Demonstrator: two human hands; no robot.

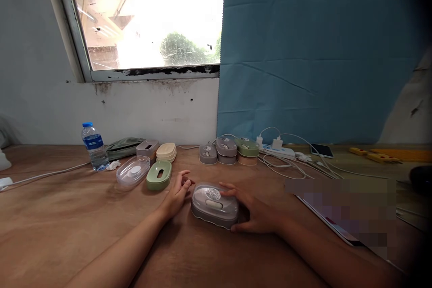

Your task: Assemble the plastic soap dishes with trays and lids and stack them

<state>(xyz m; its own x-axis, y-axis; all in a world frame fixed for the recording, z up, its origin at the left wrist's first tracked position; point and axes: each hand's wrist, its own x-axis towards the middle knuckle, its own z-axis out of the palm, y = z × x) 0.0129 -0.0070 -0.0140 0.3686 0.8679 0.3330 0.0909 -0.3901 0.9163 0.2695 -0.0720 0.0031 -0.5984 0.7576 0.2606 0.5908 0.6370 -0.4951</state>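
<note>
A grey oval box [214, 207] with a clear lid, a round patterned label and a pale slot on top rests on the wooden table in front of me. My right hand [251, 211] grips its right end, the thumb at the near lower corner and the fingers over the lid's far side. Just left of the box is my left hand [178, 193], its fingers loosely spread and nothing held. Beyond it lie a green oval tray with a slot [159, 175] and clear lids [133, 172].
Cream trays [166, 151], a grey tray [147, 147] and a water bottle [96, 148] stand at back left. Several similar lidded boxes [227, 149] are stacked at the back. Right of them are a power strip [278, 150], cables and a phone [321, 150]. A blurred patch covers the right.
</note>
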